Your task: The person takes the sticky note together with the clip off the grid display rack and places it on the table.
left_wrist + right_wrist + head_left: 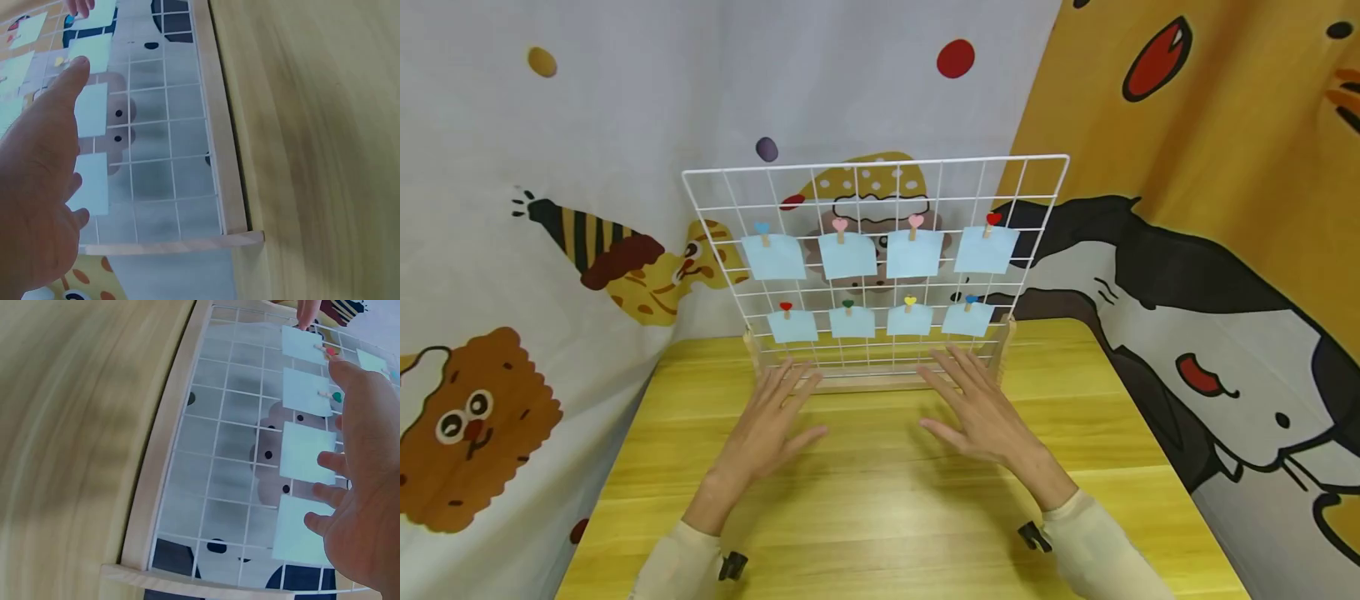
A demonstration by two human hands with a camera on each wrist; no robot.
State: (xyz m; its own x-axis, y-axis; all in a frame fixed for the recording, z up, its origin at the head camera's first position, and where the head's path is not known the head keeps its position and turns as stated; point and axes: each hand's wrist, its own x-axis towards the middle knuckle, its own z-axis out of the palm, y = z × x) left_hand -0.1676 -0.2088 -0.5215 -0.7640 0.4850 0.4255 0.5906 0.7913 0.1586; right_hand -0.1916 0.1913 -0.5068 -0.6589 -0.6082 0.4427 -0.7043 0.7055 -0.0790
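One left hand (pixel 767 432): released, fingers spread, grasping nothing, just before the rack's left part; I cannot tell whether its fingertips touch.
Rack (pixel 877 163): white wire, upright in a wooden base (pixel 872 383) at the far part of the table (pixel 865 500); I judge it light and stiff, best taken by both ends of that base.
Notes (pixel 914 254): eight, in two rows on the rack; probably soft and easily creased, so I would pinch near the heart clip (pixel 915 229).
Right hand (pixel 976 415): released, fingers spread, grasping nothing, before the rack's right part.
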